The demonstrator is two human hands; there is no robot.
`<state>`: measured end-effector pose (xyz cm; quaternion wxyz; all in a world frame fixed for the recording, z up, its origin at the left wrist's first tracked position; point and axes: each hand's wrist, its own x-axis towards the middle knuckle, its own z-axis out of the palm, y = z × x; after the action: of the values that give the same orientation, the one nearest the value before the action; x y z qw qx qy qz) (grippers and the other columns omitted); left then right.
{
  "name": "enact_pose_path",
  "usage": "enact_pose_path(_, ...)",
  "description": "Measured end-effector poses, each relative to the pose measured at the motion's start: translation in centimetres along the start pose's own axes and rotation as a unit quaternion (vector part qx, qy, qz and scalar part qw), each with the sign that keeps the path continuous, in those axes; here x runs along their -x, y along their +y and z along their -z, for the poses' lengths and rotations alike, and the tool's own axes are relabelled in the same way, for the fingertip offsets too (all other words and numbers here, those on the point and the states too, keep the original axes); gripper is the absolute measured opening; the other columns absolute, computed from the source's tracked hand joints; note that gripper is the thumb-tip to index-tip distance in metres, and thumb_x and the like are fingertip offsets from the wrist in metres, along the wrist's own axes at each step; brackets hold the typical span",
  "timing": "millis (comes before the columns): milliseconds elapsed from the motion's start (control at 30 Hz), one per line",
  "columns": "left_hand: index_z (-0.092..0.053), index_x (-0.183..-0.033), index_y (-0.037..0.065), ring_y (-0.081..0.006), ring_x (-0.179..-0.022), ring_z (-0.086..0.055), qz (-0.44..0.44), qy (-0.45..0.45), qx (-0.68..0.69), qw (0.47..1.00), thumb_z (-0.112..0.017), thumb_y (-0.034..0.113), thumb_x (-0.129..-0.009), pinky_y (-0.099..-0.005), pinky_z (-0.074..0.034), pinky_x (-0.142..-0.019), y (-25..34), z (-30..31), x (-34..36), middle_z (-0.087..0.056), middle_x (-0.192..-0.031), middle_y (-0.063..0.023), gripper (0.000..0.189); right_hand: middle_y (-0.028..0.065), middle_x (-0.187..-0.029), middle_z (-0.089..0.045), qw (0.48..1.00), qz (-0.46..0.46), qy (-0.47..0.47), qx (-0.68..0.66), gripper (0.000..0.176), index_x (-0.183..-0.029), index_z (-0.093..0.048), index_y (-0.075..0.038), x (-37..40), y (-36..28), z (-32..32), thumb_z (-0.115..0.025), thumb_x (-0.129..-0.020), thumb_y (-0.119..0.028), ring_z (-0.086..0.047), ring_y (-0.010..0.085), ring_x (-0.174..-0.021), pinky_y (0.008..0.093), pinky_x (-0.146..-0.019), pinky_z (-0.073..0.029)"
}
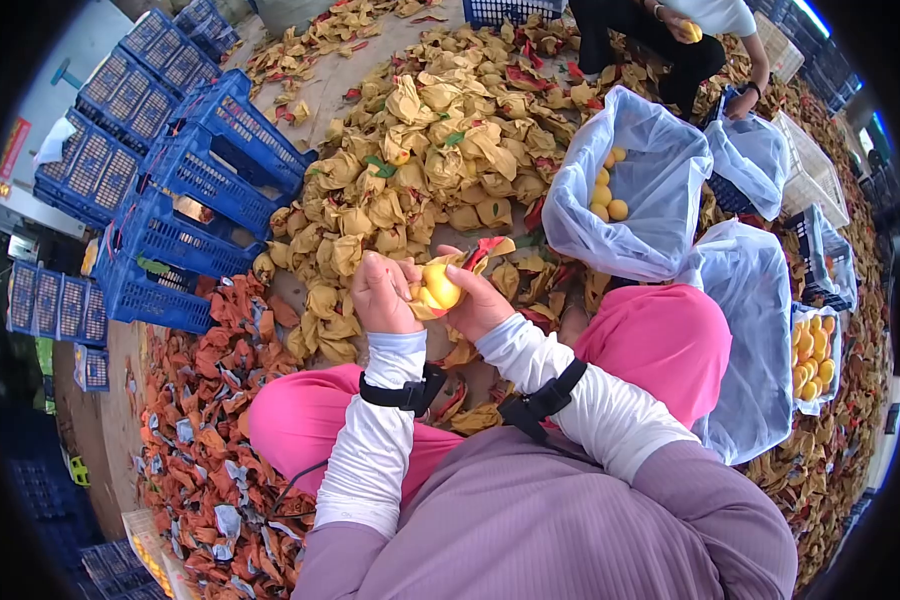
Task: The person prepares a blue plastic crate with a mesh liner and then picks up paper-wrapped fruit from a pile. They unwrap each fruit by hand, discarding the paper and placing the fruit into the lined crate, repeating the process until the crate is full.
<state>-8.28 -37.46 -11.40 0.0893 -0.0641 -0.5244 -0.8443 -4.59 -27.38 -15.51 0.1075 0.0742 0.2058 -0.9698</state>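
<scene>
Heaps of tan paper wrappers (420,150) cover the floor before us. Just ahead of our knees, our left hand (383,297) and right hand (482,303) curl their fingers tight around a smooth yellow fruit (441,287), half sheathed in paper.

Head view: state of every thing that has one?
fruit: partly wrapped in paper.
left hand: closed on the fruit.
right hand: closed on the fruit.
white bag: open, a few fruits inside.
lined crate: open, holding fruit.
blue crates: tipped, stacked.
co-worker's hand: holding a yellow fruit.
</scene>
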Motion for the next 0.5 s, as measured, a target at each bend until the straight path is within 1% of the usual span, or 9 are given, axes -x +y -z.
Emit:
enact_pose_path(133, -0.035, -0.059, 0.01, -0.0108, -0.047, -0.04, 0.037, 0.019, 0.1, 0.994, -0.042, 0.038, -0.093, -0.0272, -0.041, -0.061, 0.1, -0.2, -0.6, -0.033, -0.046, 0.0015, 0.044, 0.0104, -0.118, -0.05, 0.996, -0.009, -0.032, -0.086, 0.046, -0.127, -0.036, -0.011, -0.7, 0.3, 1.8, -0.051, -0.085, -0.027, -0.051, 0.0254, -0.108, 0.0435, -0.089, -0.044)
enact_pose_path(167, -0.034, -0.059, 0.011, -0.0104, -0.045, -0.038, 0.038, 0.012, 0.11, 0.993, -0.042, 0.038, -0.092, -0.0268, -0.041, -0.059, 0.1, 0.0, -0.8, -0.033, -0.046, 0.0018, 0.044, 0.0118, -0.118, -0.051, 0.998, 0.001, -0.021, -0.057, 0.046, -0.124, -0.04, -0.01, -0.7, 0.3, 1.6, -0.049, -0.086, -0.036, -0.052, 0.0267, -0.107, 0.0435, -0.086, -0.046)
enact_pose_path(200, -0.033, -0.059, 0.012, -0.0099, -0.043, -0.036, 0.039, 0.004, 0.118, 0.992, -0.042, 0.038, -0.092, -0.0265, -0.042, -0.057, 0.0, 0.2, -0.9, -0.032, -0.046, 0.0022, 0.044, 0.0118, -0.118, -0.051, 0.998, 0.0, -0.02, -0.058, 0.046, -0.124, -0.04, -0.01, -0.9, 0.4, 1.9, -0.049, -0.086, -0.036, -0.052, 0.0267, -0.107, 0.0435, -0.086, -0.046)
enact_pose_path(267, -0.037, -0.06, 0.009, -0.0092, -0.042, -0.038, 0.0, -0.031, 0.08, 0.996, -0.048, 0.033, -0.091, -0.0255, -0.04, -0.052, -0.7, 0.9, -0.5, -0.037, -0.047, 0.0027, 0.041, 0.0105, -0.114, -0.053, 0.997, -0.053, -0.006, -0.054, 0.049, -0.119, -0.045, -0.011, -1.2, 0.7, 2.4, -0.05, -0.085, -0.046, -0.054, 0.0245, -0.103, 0.0429, -0.084, -0.048)
enact_pose_path(333, -0.044, -0.063, 0.004, -0.0144, -0.044, -0.044, -0.036, -0.026, -0.209, 0.977, -0.056, 0.025, -0.086, -0.0265, -0.037, -0.047, -1.0, 1.3, 0.6, -0.044, -0.049, -0.0028, 0.033, 0.0082, -0.11, -0.056, 0.992, -0.087, -0.001, -0.088, 0.047, -0.114, -0.048, -0.013, -0.8, 1.4, 2.3, -0.05, -0.084, -0.048, -0.056, 0.0227, -0.099, 0.0397, -0.079, -0.05)
enact_pose_path(367, -0.049, -0.067, 0.0, -0.021, -0.047, -0.048, -0.168, -0.065, -0.356, 0.917, -0.062, 0.02, -0.079, -0.0289, -0.036, -0.046, -0.8, 0.9, 1.0, -0.048, -0.053, -0.0094, 0.027, 0.0059, -0.106, -0.058, 0.986, -0.115, 0.003, -0.12, 0.045, -0.109, -0.052, -0.014, -0.5, 1.7, 2.2, -0.05, -0.083, -0.051, -0.059, 0.0208, -0.094, 0.0365, -0.075, -0.052)
enact_pose_path(400, -0.049, -0.067, 0.0, -0.0263, -0.048, -0.048, -0.163, -0.128, -0.365, 0.908, -0.066, 0.022, -0.076, -0.0308, -0.037, -0.047, -1.3, 1.3, 1.3, -0.046, -0.055, -0.0134, 0.029, 0.0046, -0.1, -0.06, 0.978, -0.144, 0.028, -0.152, 0.04, -0.103, -0.054, -0.014, -0.6, 2.1, 3.2, -0.052, -0.083, -0.049, -0.061, 0.0205, -0.088, 0.0361, -0.072, -0.053)
enact_pose_path(467, -0.047, -0.065, 0.002, -0.0209, -0.045, -0.045, -0.198, -0.133, -0.366, 0.9, -0.06, 0.023, -0.082, -0.0282, -0.035, -0.045, -1.6, 0.7, 1.5, -0.045, -0.052, -0.0089, 0.03, 0.0047, -0.097, -0.061, 0.979, -0.155, 0.035, -0.129, 0.041, -0.103, -0.055, -0.014, -0.8, 2.3, 4.4, -0.052, -0.083, -0.05, -0.061, 0.0192, -0.088, 0.0358, -0.075, -0.052)
enact_pose_path(500, -0.044, -0.063, 0.005, -0.017, -0.043, -0.041, -0.08, -0.067, -0.253, 0.962, -0.056, 0.025, -0.085, -0.0265, -0.032, -0.043, -2.3, 1.0, 1.3, -0.042, -0.051, -0.0053, 0.032, 0.0058, -0.094, -0.062, 0.976, -0.172, 0.024, -0.131, 0.035, -0.1, -0.057, -0.013, -0.8, 2.1, 4.8, -0.055, -0.083, -0.044, -0.062, 0.0191, -0.084, 0.0345, -0.073, -0.052)
